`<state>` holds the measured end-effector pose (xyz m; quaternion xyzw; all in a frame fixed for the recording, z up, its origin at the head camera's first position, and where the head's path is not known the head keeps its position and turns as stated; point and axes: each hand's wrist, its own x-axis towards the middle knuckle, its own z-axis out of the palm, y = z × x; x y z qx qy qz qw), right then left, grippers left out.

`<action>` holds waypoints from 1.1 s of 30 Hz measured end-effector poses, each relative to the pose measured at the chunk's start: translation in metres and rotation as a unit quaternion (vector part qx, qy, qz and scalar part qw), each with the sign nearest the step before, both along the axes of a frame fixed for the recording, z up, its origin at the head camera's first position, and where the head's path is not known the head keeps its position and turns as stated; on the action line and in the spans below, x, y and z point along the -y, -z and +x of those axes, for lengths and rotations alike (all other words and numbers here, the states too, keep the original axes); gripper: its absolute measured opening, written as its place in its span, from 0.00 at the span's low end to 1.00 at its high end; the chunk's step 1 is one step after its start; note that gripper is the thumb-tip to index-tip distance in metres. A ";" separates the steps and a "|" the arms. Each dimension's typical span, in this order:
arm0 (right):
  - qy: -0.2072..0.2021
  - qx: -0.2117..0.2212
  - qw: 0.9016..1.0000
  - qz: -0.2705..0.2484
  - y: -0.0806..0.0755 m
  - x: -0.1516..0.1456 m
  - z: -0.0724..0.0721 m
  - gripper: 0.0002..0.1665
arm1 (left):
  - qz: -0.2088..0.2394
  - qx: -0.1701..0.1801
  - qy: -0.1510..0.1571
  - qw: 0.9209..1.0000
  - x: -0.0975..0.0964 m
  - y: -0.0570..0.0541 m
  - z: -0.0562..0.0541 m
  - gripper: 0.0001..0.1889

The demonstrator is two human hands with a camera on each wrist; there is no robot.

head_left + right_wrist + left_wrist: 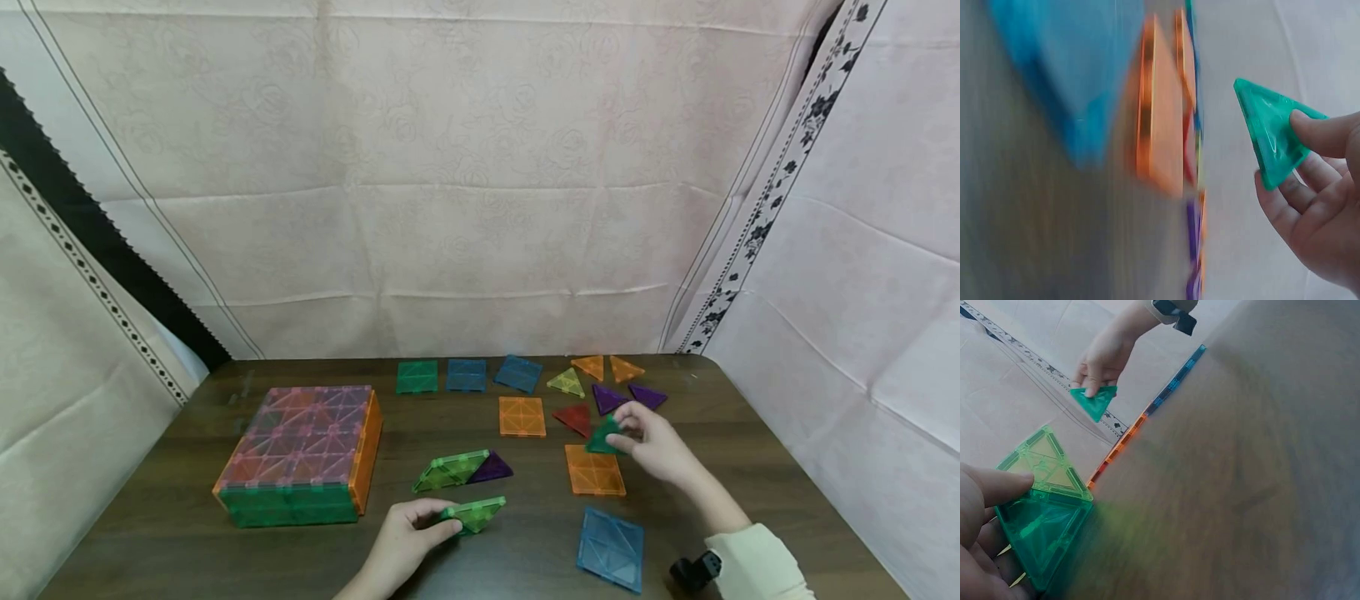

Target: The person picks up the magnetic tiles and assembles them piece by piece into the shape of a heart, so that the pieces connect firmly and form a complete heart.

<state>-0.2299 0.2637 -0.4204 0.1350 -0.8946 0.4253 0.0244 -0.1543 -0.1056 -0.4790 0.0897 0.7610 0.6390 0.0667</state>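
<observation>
In the head view my left hand [408,537] pinches a joined pair of translucent triangle tiles [480,514] just above the table's front middle. The left wrist view shows a yellow-green triangle tile [1054,456] meeting a green triangle tile [1044,531] along one edge, thumb on the front and fingers behind. On the right, my right hand [660,446] holds a single green triangle tile [1272,131] between thumb and fingers, lifted off the table. Beyond the left hand lies a light green tile piece [450,471] touching a purple triangle tile [491,468].
A box-shaped tile block [300,433] with a pinkish top stands at the left. Orange square tiles [522,417] and a larger blue square tile [611,550] lie right of centre. Green [417,377] and blue squares line the back, with a red triangle [573,418] and several other triangles nearby.
</observation>
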 end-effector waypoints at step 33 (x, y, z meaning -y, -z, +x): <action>-0.209 0.071 0.975 -0.015 0.027 0.121 0.043 0.11 | 0.011 0.001 0.005 1.000 -0.001 0.005 -0.001 0.11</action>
